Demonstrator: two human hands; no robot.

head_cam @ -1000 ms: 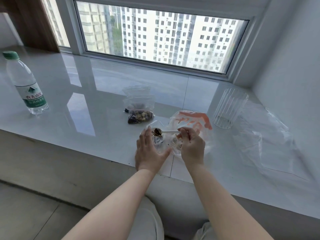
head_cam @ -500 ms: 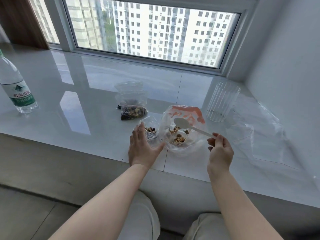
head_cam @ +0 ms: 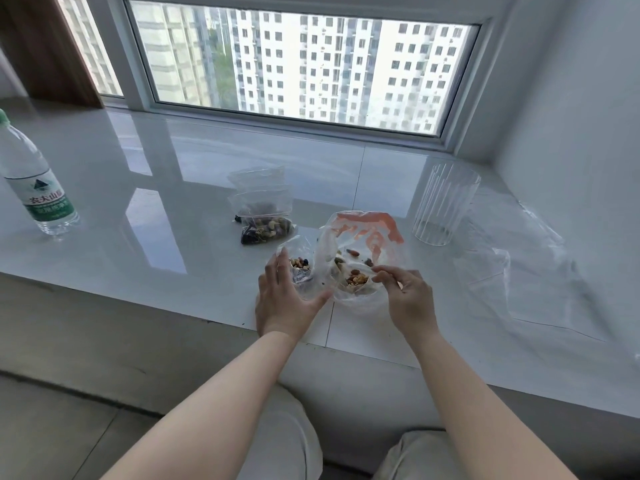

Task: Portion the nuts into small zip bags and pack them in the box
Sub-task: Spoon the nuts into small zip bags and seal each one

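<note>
My left hand (head_cam: 287, 299) grips a small clear zip bag (head_cam: 299, 268) and holds it upright and open on the white sill; a few nuts lie in it. Right beside it stands the big clear bag with orange print (head_cam: 367, 233), open, with loose nuts (head_cam: 356, 279) at its bottom. My right hand (head_cam: 407, 296) reaches into that bag's mouth and pinches the handle of a white plastic spoon; its bowl sits low among the nuts and is mostly hidden. Two filled small bags (head_cam: 266, 230) lie behind. A clear ribbed container (head_cam: 445, 206) stands at the right.
A water bottle (head_cam: 38, 192) with a green label stands at the far left of the sill. Crumpled clear plastic film (head_cam: 540, 268) covers the sill's right side, near the wall. The window frame (head_cam: 304, 126) runs along the back. My knees are below the sill's front edge.
The right hand tipped the spoon at the small bag, lifted it away to the right, then brought it down into the big bag. The left hand stayed on the small bag.
</note>
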